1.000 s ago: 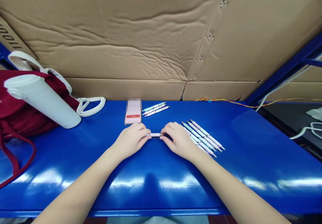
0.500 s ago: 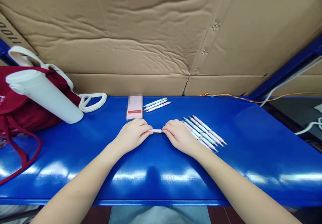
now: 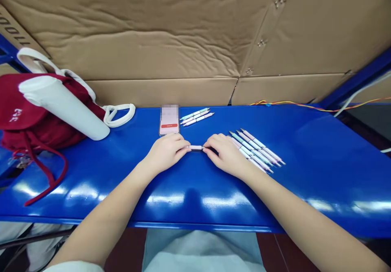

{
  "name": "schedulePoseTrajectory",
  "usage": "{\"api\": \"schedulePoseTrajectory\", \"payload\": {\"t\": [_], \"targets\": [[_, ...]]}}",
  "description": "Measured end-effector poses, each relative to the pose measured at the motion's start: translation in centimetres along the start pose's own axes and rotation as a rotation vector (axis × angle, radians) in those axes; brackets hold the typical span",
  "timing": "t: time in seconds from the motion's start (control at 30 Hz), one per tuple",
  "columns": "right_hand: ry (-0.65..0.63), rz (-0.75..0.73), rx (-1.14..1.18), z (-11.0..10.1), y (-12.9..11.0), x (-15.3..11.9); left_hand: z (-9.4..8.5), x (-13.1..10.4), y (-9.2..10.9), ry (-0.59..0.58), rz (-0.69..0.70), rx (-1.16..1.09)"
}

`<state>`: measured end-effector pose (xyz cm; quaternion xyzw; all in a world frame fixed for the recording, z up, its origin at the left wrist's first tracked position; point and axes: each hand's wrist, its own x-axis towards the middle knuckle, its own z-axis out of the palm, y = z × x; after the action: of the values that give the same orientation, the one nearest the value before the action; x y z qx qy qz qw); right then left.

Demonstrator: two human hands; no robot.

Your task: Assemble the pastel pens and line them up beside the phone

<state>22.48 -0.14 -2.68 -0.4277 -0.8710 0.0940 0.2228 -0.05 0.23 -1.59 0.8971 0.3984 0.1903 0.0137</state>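
Between my two hands a short pink pen part point(image 3: 196, 147), seemingly a barrel, lies level just above the blue table point(image 3: 195, 207). My left hand point(image 3: 166, 153) pinches its left end between thumb and fingers. At its right end, the thumb and fingertips of my right hand point(image 3: 224, 153) close on a small dark metallic tip. The fingers hide both ends in part. Close beside my right hand lies a slanted row of several pastel pens point(image 3: 259, 150), partly covered by that hand. Beyond my hands, a smaller group of pens point(image 3: 197, 117) rests near the back.
A phone point(image 3: 169, 121) with a lit screen lies behind my left hand. At the left, a red bag point(image 3: 15, 105) with white handles stands beside a white cylinder point(image 3: 70, 107). Cardboard point(image 3: 183, 40) walls the back; yellow and red wires point(image 3: 287, 103) run along the right rear edge.
The whole view has shifted, so the table and objects sit higher and slightly further right. Both hands keep their hold on the pink pen part, with little visible change in grip.
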Motion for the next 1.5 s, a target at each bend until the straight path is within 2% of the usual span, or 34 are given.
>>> {"api": "schedulePoseTrajectory", "payload": {"t": [0.2,0.53,0.67,0.83,0.97,1.33,1.5], "targets": [[0.057,0.007,0.027,-0.2,0.5,-0.2,-0.2,-0.1,0.0,-0.003,-0.013,-0.022],[-0.006,0.049,-0.184,-1.2,1.9,-0.4,-0.2,-0.1,-1.2,-0.086,-0.129,0.036],[-0.015,0.046,-0.195,-1.2,1.6,-0.5,-0.2,0.1,-1.1,-0.086,-0.154,0.028],[-0.062,-0.017,-0.138,-0.2,0.0,-0.4,0.7,0.5,0.7,0.016,-0.061,-0.01],[-0.062,-0.05,-0.116,0.3,-0.4,-0.3,1.9,0.8,1.6,0.029,0.056,-0.038],[-0.052,-0.036,-0.124,0.2,-0.1,-0.3,2.0,0.7,1.6,0.001,0.049,-0.065],[-0.033,-0.006,-0.189,-0.5,0.7,-0.5,2.2,0.9,1.7,-0.013,0.029,-0.071]]}}
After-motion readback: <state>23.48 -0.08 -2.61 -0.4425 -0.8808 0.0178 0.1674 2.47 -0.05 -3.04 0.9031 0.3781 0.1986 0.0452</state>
